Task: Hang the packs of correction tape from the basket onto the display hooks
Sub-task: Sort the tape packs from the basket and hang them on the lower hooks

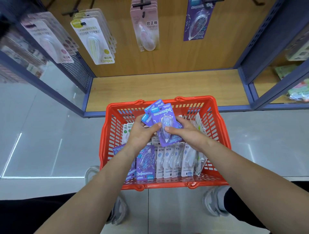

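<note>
At twelve o'clock the display (167, 55) carries rows of hung packs; the purple one (197, 21) hangs at one o'clock from its hook (209, 1). Toward six, the basket (163, 184) sits on the floor with loose packs (168, 160) standing in rows inside. Over its middle, the left hand (142, 133) and right hand (187, 133) clamp a fan of held packs (163, 115), both thumbs pressed on the front blister and fingers curled round the edges. The fan looks uneven, so a rear card could slip back into the basket on the lift. Misaligned punch holes would likely snag at the hook, and the wrong hook is close by at twelve.
</note>
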The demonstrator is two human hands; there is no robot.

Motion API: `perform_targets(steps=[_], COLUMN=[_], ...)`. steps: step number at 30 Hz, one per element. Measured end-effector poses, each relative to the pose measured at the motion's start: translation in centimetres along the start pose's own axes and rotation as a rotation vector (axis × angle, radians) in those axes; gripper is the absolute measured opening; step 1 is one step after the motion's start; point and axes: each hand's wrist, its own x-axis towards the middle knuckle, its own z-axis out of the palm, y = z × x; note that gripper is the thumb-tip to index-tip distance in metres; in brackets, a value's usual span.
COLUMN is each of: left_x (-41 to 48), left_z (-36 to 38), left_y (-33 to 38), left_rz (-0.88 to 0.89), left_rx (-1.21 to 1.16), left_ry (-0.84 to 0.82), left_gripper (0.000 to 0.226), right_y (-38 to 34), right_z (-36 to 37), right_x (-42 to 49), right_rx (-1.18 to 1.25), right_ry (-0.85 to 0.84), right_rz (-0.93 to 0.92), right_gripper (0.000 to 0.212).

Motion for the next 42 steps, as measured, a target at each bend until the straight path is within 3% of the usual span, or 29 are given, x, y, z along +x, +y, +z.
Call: perform_targets(steps=[5, 14, 20, 26, 28, 33, 38, 42], left_x=[0.0, -1.3, -2.9, -4.8, -5.4, -5.5, -3.7, -2.2], left_z=[0.0, 0.7, 2.2, 1.6, 1.0, 0.8, 0.8, -0.3], left_y=[1.0, 5.6, 11.0, 16.2, 17.2, 17.6, 19.2, 19.6], left_rz=[0.055, 0.207, 0.285, 0.260, 0.284, 0.365, 0.395, 0.370], left_rx=[-0.022, -0.135, -0.132, -0.091, -0.031, -0.023, -0.051, 0.004], left_ry=[0.066, 0.147, 0.064, -0.164, -0.216, -0.177, -0.041, -0.031], left_gripper=[0.075, 0.035, 0.028, 0.059, 0.059, 0.049, 0.036, 0.038], right_y=[-1.0, -5.4, -10.5, -16.3, -17.7, -17.9, -18.9, -19.4], right_z=[1.7, 3.7, 1.9, -1.2, -1.6, -1.8, -2.7, -6.3], right_x=[-0.6, -2.3, -4.7, -8.6, -9.9, -9.8, -6.6, -3.8], right_rx=[-0.088, -0.101, -0.108, -0.216, -0.226, -0.168, -0.058, -0.094], right_ry=[0.079, 0.390, 0.366, 0.266, 0.212, 0.181, 0.292, 0.448], right_rz=[-0.090, -0.394, -0.411, -0.385, -0.364, -0.392, -0.426, -0.406], right_gripper=[0.035, 0.045, 0.036, 0.037, 0.036, 0.035, 0.032, 0.031])
